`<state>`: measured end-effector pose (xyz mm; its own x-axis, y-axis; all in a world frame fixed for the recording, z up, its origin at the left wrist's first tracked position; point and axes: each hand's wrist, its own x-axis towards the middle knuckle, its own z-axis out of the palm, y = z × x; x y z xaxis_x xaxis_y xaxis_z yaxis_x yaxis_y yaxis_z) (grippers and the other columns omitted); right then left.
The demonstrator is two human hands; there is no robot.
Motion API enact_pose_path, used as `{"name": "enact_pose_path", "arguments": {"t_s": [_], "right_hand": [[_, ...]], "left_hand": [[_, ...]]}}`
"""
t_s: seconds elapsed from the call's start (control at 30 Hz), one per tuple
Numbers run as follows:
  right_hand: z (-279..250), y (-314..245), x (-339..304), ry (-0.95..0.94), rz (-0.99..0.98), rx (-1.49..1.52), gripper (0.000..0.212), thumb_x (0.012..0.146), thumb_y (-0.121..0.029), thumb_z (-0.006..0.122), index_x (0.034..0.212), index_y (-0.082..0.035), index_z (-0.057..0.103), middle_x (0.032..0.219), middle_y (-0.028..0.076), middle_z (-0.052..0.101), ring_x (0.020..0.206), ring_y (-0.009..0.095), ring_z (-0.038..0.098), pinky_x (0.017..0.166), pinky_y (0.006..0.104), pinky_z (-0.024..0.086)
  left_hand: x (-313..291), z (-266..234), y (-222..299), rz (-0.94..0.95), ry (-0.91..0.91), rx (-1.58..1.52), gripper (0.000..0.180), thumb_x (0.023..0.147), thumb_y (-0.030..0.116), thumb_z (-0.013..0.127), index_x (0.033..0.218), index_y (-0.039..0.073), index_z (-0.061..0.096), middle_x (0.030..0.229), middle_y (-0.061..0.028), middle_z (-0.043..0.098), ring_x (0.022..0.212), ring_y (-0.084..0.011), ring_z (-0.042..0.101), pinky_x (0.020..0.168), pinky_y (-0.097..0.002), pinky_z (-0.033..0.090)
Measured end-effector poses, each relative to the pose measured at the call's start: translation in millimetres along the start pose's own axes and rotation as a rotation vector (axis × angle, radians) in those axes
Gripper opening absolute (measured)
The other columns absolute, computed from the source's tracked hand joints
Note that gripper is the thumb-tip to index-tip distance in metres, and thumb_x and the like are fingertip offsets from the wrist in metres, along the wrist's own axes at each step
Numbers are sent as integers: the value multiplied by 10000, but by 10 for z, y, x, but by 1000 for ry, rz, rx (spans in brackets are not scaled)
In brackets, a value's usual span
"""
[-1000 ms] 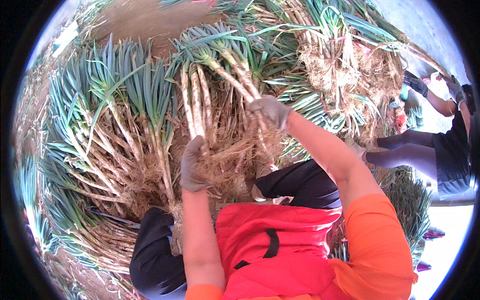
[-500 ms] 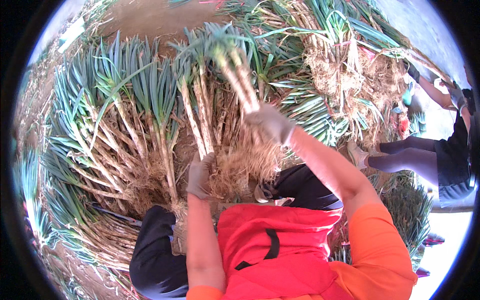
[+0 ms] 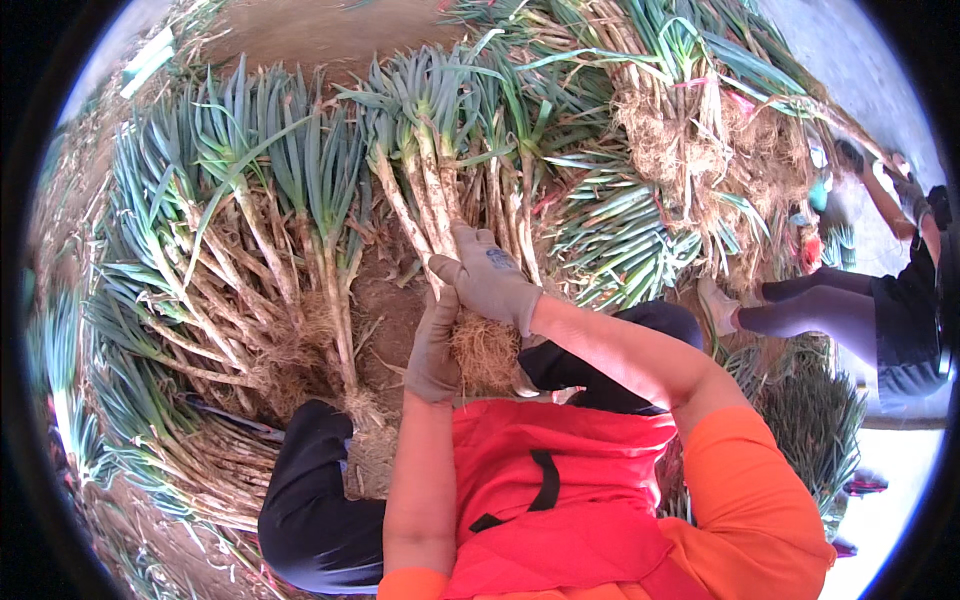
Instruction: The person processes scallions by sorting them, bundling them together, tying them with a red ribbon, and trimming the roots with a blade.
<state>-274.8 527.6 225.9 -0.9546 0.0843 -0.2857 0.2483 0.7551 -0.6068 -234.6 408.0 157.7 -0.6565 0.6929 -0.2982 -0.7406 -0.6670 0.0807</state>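
Observation:
A bunch of long green onions (image 3: 432, 185) stands upright before me, its green leaves pointing away and its stringy roots (image 3: 487, 354) toward my lap. In a grey glove, my right hand (image 3: 492, 280) is wrapped round the lower stalks from the right. My left hand (image 3: 435, 345), gloved too, is closed round the bunch just below, by the roots. The two hands touch, and parts of the fingers are hidden behind the stalks. More loose green onions (image 3: 515, 215) lie just right of the bunch.
A wide heap of green onions (image 3: 225, 260) spreads on the left. Tied bundles (image 3: 690, 120) with roots showing are piled at the upper right. Another person (image 3: 900, 290) stands at the right, gloved hands on a long stalk. Bare soil (image 3: 385, 315) lies before my knees.
My right hand has brought the stalks it held down and left, against those in my left hand. My left hand has moved slightly right and nearer to me.

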Motion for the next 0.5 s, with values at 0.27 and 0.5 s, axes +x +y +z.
{"name": "enact_pose_path", "arguments": {"t_s": [0.27, 0.5], "right_hand": [[-107, 429, 536, 8, 303, 1025, 505, 953, -452, 563, 1255, -48, 546, 1055, 91, 668, 860, 212, 615, 780, 358, 499], [144, 129, 573, -332, 269, 1476, 338, 980, -308, 531, 1133, -23, 631, 967, 105, 717, 778, 220, 698, 713, 345, 587]], "left_hand": [[-386, 631, 280, -80, -33, -150, 441, 914, 318, 624, 1242, 33, 547, 1064, -140, 679, 818, -273, 705, 679, -394, 620], [-785, 605, -74, 96, 120, 242, 471, 862, 203, 689, 1278, 72, 512, 1058, -75, 628, 921, -190, 642, 762, -342, 580]]}}
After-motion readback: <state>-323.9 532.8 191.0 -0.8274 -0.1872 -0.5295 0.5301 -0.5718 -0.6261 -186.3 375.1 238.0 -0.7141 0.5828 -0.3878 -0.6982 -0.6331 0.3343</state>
